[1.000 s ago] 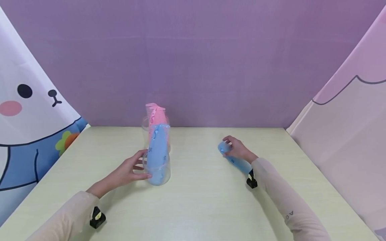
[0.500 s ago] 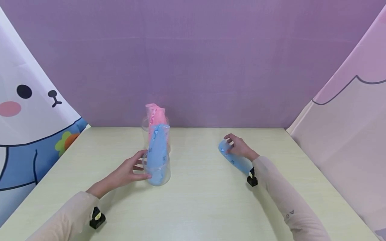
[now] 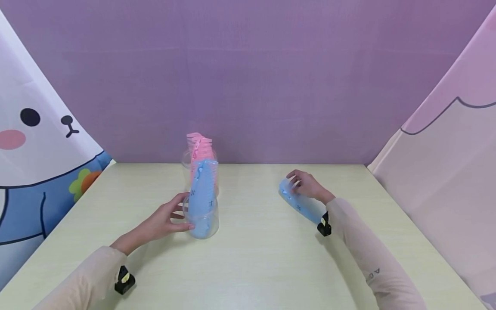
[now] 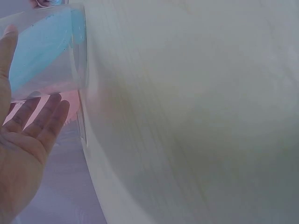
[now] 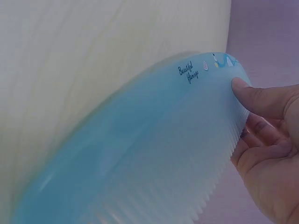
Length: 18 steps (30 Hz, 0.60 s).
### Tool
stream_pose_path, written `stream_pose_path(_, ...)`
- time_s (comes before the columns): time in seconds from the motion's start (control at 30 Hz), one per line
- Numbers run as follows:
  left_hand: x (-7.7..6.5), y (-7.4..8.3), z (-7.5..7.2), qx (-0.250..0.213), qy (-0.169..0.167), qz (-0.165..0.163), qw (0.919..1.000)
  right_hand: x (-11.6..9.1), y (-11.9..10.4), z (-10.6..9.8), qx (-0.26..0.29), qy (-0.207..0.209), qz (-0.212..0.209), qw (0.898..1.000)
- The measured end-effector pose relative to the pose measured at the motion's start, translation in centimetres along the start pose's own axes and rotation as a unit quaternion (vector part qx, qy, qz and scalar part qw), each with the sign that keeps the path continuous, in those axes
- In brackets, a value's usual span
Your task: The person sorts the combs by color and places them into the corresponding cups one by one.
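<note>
My left hand [image 3: 159, 224] holds a clear plastic cup [image 3: 214, 224] from its left side, thumb in front and fingers behind. A blue comb [image 3: 202, 189] stands in that cup, its toothed upper part rising well above the rim. In the left wrist view, the thumb and fingers curve about the cup wall [image 4: 51, 77]. Off to the right, my right hand [image 3: 308, 188] pinches one end of a second blue comb [image 3: 302, 207], which slants down toward the wrist. The right wrist view shows this comb [image 5: 135, 126] large, with printed lettering and the thumb pressed near its tip.
Directly behind the held cup is another clear cup [image 3: 187, 174] with pink combs [image 3: 203, 148] in it. The pale table [image 3: 255, 258] ends at a purple backdrop [image 3: 271, 86]. Printed cloths hang at the left [image 3: 46, 150] and right [image 3: 438, 172].
My right hand has shifted slightly away from me, with the blue comb still in its fingers. The left hand and the cup have stayed in place.
</note>
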<state>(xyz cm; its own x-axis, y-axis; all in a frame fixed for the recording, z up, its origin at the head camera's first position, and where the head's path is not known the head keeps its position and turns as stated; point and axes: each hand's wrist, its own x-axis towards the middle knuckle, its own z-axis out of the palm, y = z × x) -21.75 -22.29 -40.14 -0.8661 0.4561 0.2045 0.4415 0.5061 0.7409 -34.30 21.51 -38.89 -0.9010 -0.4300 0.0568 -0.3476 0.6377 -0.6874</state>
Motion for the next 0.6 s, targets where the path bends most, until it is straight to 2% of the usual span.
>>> stream_pose_path(0.33, -0.1, -0.1, 0.0, 0.001, 0.002, 0.006, 1.0, -0.1, -1.2, -0.9, 0.036, 0.022, -0.014, 0.999)
stream_pose_path(0.6, -0.1, 0.0, 0.0, 0.003, 0.005, 0.011, 0.9999, 0.1, -2.6, -1.4, 0.094, 0.057, -0.033, 0.993)
